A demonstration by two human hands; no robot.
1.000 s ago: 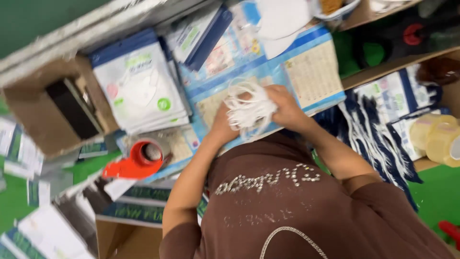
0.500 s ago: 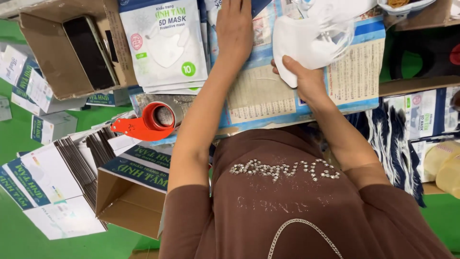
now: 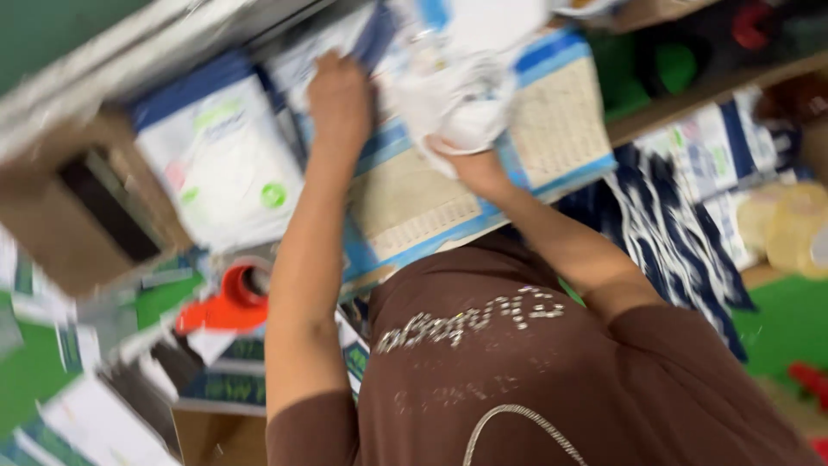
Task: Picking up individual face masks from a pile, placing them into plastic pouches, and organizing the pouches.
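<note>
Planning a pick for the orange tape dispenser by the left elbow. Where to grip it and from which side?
Take the orange tape dispenser by its handle, the narrow orange part that tapers out to the left of the round roll end. Come from above: it seems to lie flat among paper packs, the left arm bounds its right side, and blur hides finer detail.

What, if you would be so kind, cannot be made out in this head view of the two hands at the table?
- Left hand: fingertips lost in motion blur among the packets; whether it grips anything cannot be told.
- Right hand: fingers hidden behind the white bundle it holds.
- White bundle: blurred, its make-up unclear.
- Orange tape dispenser: partly behind the left forearm.
- Cardboard box: contents smeared dark.
</note>
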